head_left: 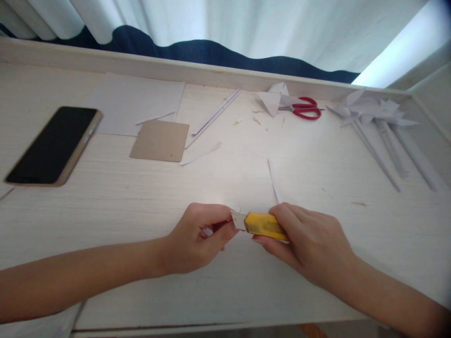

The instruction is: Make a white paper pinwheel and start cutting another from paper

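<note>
My right hand (310, 241) is closed round a yellow utility knife (262, 224), whose blade end points left. My left hand (197, 237) is closed in a pinch right at the blade tip, with a small bit of white paper (208, 231) showing between its fingers. Both hands hover low over the near middle of the white table (123, 197). A thin white paper strip (274, 180) lies just beyond the knife.
A black phone (52, 144) lies at the left, with a brown cardboard square (160, 141) and a white sheet (136, 101) beside it. Red-handled scissors (305, 108) and paper scraps sit at the back. Several white paper pinwheels (378, 122) lie at the right.
</note>
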Tool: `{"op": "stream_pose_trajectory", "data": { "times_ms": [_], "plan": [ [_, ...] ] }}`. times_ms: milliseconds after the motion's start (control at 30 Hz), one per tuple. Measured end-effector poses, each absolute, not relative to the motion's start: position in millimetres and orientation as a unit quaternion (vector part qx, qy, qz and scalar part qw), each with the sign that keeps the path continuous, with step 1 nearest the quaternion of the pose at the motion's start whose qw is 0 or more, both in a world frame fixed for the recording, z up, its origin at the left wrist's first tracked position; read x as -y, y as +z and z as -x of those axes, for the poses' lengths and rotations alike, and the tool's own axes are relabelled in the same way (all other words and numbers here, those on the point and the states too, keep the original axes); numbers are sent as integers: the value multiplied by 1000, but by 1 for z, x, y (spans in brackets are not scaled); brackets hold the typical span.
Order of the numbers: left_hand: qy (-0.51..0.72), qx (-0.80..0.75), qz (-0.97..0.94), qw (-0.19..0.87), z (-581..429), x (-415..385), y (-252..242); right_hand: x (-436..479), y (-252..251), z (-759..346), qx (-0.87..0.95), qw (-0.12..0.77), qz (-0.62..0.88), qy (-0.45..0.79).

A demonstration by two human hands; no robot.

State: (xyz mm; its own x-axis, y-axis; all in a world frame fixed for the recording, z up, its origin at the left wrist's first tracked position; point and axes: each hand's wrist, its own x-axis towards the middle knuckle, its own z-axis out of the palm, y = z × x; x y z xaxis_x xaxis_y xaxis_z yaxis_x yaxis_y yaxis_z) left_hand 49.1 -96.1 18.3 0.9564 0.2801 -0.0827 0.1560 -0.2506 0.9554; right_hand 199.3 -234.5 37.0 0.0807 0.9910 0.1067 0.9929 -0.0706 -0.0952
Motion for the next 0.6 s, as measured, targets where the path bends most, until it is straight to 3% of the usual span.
{"op": "stream_pose_trajectory", "data": {
  "times_ms": [300,433,600],
  "plan": [
    [52,-152,-768,620,-49,95,19,228,33,-206,663,41,746,-43],
    [27,-60,-790,609,-47,94,23,226,35,-225,567,24,813,-131],
    [14,-170,-709,685,-53,91,19,225,37,-231,614,65,782,-88]
  ]
}}
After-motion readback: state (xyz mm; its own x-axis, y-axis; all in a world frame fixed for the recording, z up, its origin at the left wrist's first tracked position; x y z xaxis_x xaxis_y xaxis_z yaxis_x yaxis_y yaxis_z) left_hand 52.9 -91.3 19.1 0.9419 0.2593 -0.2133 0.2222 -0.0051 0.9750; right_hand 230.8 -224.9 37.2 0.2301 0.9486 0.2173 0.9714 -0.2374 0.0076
